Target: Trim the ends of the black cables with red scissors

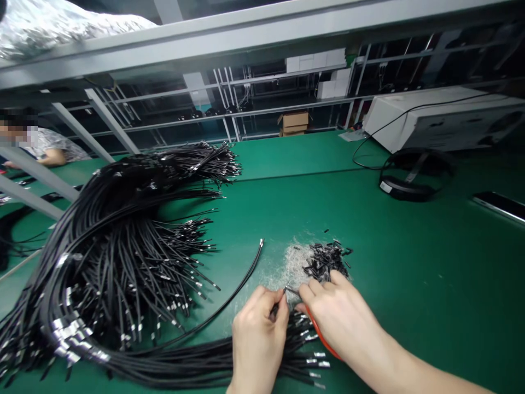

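Observation:
My left hand [260, 331] is closed, pinching the end of a black cable [284, 290] between thumb and fingers. Close beside it, my right hand [344, 314] grips a red-handled hand tool [322, 335]; its slim metal tip meets the cable end, and its exact kind is partly hidden by my fingers. Beneath both hands runs a bundle of black cables [184, 361] with silvery tips. Just beyond my right hand lies a heap of short black tube pieces [328, 258], next to pale, hair-like scraps [296, 261]. A single cable [246, 278] curves up left of the scraps.
A large pile of black cables [123, 219] covers the left of the green table [410, 262]. At the right are a black ring-shaped object [404, 189], a phone-like device [500, 207] and a white machine [443, 120]. A metal frame [246, 30] crosses above; another person [53, 145] sits far left.

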`<state>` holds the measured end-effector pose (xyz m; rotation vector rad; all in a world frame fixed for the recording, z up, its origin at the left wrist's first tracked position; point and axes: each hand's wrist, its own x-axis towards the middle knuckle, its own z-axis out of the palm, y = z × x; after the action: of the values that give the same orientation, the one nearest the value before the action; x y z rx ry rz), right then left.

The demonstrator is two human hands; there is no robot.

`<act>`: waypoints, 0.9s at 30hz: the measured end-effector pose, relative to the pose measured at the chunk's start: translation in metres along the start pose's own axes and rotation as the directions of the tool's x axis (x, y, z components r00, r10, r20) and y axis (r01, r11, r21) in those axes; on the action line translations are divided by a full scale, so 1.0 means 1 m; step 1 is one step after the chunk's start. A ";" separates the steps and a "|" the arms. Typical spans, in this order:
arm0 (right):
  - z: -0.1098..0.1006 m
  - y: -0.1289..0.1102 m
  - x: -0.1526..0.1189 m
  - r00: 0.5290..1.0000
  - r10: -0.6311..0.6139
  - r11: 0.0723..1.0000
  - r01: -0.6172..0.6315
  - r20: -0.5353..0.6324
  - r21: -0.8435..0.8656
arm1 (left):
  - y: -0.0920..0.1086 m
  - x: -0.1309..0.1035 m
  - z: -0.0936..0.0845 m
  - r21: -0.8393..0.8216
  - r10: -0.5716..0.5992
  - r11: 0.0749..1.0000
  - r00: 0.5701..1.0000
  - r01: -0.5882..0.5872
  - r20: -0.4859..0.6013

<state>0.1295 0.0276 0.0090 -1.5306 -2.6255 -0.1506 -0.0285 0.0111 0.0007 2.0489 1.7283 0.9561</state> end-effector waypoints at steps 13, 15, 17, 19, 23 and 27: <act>-0.008 0.018 0.008 0.995 -0.040 0.983 0.023 0.093 0.181 | -0.007 -0.002 0.006 0.007 0.080 0.997 0.997 -0.080 -0.024; -0.008 0.025 0.011 0.995 0.017 0.964 -0.041 0.094 0.263 | -0.006 -0.001 0.005 -0.056 0.061 0.996 0.998 -0.063 -0.024; -0.006 0.029 0.015 0.991 0.124 0.912 -0.135 0.053 0.388 | -0.006 0.000 0.003 -0.121 0.024 0.992 0.999 -0.029 -0.038; -0.002 0.030 0.018 0.982 0.183 0.781 -0.171 0.041 0.600 | -0.006 -0.001 0.002 -0.188 -0.052 0.981 0.998 0.044 -0.042; 0.004 0.024 0.021 0.985 0.112 0.329 -0.163 0.133 0.930 | -0.009 -0.005 -0.003 -0.390 -0.260 0.876 0.959 0.285 0.116; 0.007 0.016 0.020 0.954 0.120 0.065 -0.283 0.274 0.957 | -0.011 -0.005 -0.006 -0.512 -0.351 0.746 0.905 0.426 0.241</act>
<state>0.1331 0.0533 0.0052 -1.1909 -1.5547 1.5155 -0.0409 0.0083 -0.0031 1.2789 1.4897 1.0049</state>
